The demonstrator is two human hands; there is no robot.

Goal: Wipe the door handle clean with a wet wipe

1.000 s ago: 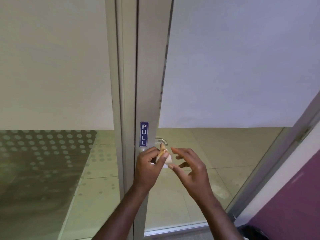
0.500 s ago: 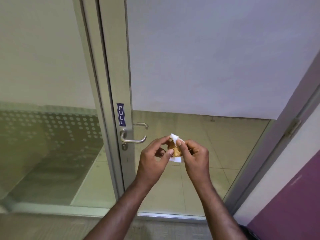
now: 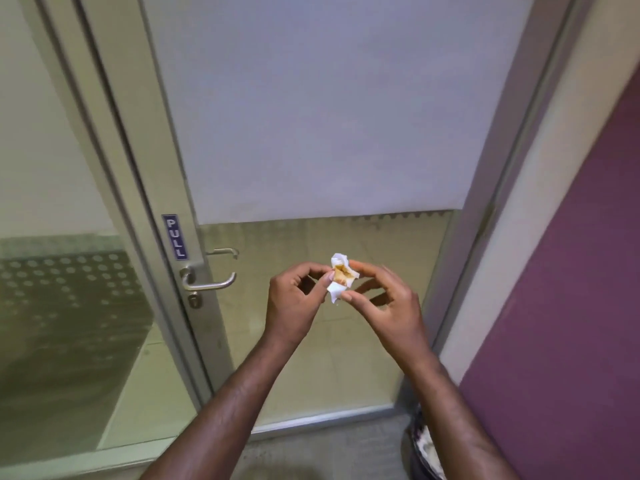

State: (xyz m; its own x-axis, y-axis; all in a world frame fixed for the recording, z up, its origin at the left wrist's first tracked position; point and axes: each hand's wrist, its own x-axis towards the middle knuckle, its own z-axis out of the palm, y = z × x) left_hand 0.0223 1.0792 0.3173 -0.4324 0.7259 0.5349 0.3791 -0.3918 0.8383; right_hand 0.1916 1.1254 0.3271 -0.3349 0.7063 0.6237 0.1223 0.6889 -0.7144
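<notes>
A silver lever door handle [image 3: 211, 283] sticks out to the right from the grey metal door frame, under a blue PULL sign [image 3: 175, 241]. A small crumpled white wet wipe [image 3: 341, 277], stained brown in its middle, is held well to the right of the handle and apart from it. My left hand [image 3: 296, 299] pinches the wipe's left side with thumb and fingers. My right hand [image 3: 384, 303] pinches its right side, fingers spread. Neither hand touches the handle.
The glass door [image 3: 311, 133] has a frosted upper panel and a clear lower pane showing a tiled floor beyond. A keyhole [image 3: 194, 301] sits below the handle. A purple wall [image 3: 571, 271] stands at the right. A dark patterned object [image 3: 422, 448] lies on the floor at lower right.
Both hands came away from the handle to the right, bringing the wipe with them. The view pulled back, and the handle now shows bare at the left.
</notes>
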